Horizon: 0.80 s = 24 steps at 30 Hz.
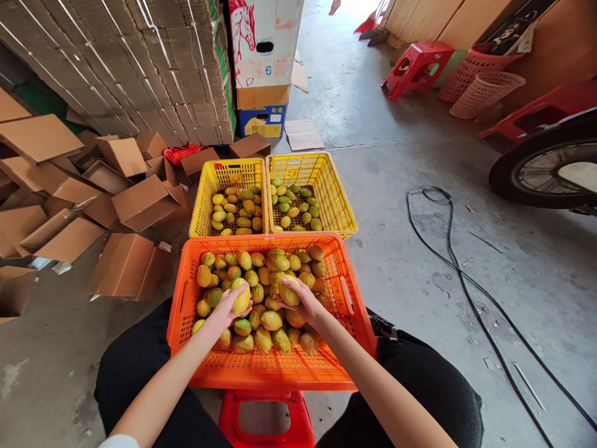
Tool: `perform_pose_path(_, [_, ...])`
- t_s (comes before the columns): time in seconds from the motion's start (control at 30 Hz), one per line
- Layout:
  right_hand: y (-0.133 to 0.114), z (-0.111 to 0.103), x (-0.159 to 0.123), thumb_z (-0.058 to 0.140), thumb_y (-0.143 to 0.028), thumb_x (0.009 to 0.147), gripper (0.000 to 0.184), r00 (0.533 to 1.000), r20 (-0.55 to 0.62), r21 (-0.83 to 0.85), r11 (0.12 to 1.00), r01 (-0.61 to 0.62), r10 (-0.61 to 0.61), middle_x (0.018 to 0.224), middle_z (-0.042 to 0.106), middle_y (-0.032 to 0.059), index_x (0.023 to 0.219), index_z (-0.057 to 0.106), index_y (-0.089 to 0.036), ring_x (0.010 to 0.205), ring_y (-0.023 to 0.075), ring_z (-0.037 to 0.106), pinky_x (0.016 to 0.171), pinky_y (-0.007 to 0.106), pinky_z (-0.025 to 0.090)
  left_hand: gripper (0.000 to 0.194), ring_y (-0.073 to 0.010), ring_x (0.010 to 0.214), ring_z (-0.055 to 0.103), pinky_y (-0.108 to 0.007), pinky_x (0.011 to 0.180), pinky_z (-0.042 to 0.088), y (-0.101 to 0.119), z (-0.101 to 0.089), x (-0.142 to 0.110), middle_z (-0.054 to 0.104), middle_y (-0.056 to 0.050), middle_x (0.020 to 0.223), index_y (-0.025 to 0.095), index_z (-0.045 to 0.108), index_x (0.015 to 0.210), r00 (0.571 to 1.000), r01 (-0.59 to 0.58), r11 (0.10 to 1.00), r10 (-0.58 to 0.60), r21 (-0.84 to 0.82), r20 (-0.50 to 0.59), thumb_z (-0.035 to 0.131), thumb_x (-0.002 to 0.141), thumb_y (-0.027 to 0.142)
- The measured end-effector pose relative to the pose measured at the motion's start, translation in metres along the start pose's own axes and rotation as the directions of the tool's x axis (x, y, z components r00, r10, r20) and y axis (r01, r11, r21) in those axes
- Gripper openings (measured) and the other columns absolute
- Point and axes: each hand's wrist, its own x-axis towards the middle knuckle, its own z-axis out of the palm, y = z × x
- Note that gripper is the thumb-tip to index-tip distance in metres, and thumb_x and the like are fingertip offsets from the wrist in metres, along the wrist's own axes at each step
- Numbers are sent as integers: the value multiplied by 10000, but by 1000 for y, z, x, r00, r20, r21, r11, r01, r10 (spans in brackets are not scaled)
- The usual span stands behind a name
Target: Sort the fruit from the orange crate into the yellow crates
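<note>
My left hand is closed around a yellow oval fruit, held above the heap. In my right hand is another yellow-green oval fruit, gripped at its side. Both hands are over a large orange plastic crate, which holds many similar fruits, some greener or blotched; their exact kind is unclear. Behind it, side by side, stand two yellow crates. The left yellow crate contains mostly yellow fruits, and the right yellow crate mostly green ones.
A red stool shows below the orange crate, between my knees. Loose cardboard boxes litter the floor at left, before stacked flattened cartons. On the right lie a black cable and a vehicle wheel; another red stool stands farther back.
</note>
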Motion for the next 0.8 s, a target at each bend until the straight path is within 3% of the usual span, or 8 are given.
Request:
perform_pose_path(0.2, [2, -1, 3, 727, -446, 769, 260, 997, -66, 78, 996, -32, 37, 877, 743, 21, 906, 621, -252, 898, 250, 734, 753, 363, 608, 301, -207, 727, 748, -327, 697, 653, 0, 1, 1, 752, -108, 854, 151, 620, 977, 994, -57, 997, 53, -44, -91, 835, 804, 271])
perform_pose_path(0.37, [-2, 3, 2, 566, -498, 855, 285, 998, -60, 42, 999, -31, 33, 829, 754, 40, 920, 659, -236, 957, 260, 734, 736, 331, 588, 220, -207, 810, 757, -276, 693, 637, -1, 4, 1, 763, -79, 886, 183, 643, 1058, 987, -66, 996, 56, -65, -148, 722, 890, 301])
perform_pose_path(0.6, [0, 4, 7, 491, -445, 885, 295, 998, 30, 78, 996, -54, 51, 851, 769, 71, 1006, 661, -237, 929, 270, 741, 721, 357, 591, 154, -213, 832, 758, -265, 661, 617, 0, 7, 1, 759, -89, 861, 194, 608, 1019, 992, 9, 998, -17, -60, -123, 577, 975, 338])
perform_pose_path(0.8, [3, 1, 10, 546, -415, 843, 228, 996, -32, 114, 991, -75, 79, 866, 755, 51, 988, 627, -258, 896, 268, 742, 718, 377, 606, 253, -221, 783, 756, -304, 648, 620, 3, 6, 1, 753, -108, 882, 185, 604, 1034, 994, 81, 991, -88, -111, -64, 465, 1009, 395])
